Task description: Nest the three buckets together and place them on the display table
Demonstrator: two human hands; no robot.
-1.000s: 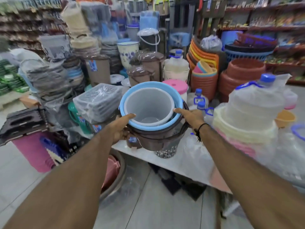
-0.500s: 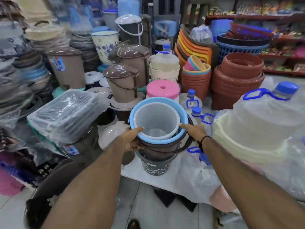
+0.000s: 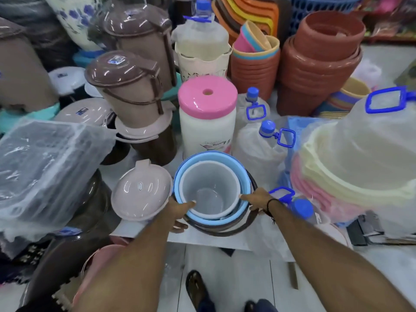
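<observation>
Three buckets are nested: a grey-white inner bucket (image 3: pixel 210 188) sits inside a light blue bucket (image 3: pixel 244 183), which sits inside a dark brown bucket (image 3: pixel 225 229) whose handle hangs down at the front. The stack is low over the front edge of the white display table (image 3: pixel 144 231); whether it touches the tabletop I cannot tell. My left hand (image 3: pixel 179 210) grips the stack's left rim, thumb over the edge. My right hand (image 3: pixel 256 200), with a black wrist cord, grips the right rim.
A beige lid (image 3: pixel 141 191) lies just left of the stack. A pink-lidded white container (image 3: pixel 208 118) stands behind it. Clear jugs with blue caps (image 3: pixel 264 143) and bagged basins (image 3: pixel 355 174) crowd the right, wrapped trays (image 3: pixel 47 163) the left. My foot (image 3: pixel 195 287) shows on the tiled floor below.
The nested buckets have come down and forward to the table's front edge, with both hands still on the rim. My view has tilted downward and moved closer to the table.
</observation>
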